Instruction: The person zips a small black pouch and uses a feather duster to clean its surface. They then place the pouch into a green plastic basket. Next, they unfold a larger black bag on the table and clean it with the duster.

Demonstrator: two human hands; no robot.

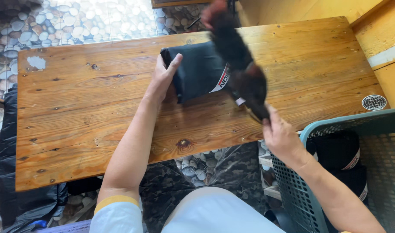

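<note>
I see my left hand (pixel 163 77) stretched forward, palm flat, fingers released and spread against the left end of one folded black fabric bundle (pixel 197 71) on the worn wooden plank table (pixel 76 116). My right hand (pixel 280 137) is raised, fingertips pinching one dark blurred cloth strip (pixel 240 64) that rises from the fingers over the bundle. A white-and-red band label lies right of the left thumb. One teal plastic mesh basket (pixel 357 172) below the right wrist holds two black banded rolls (pixel 339 151).
</note>
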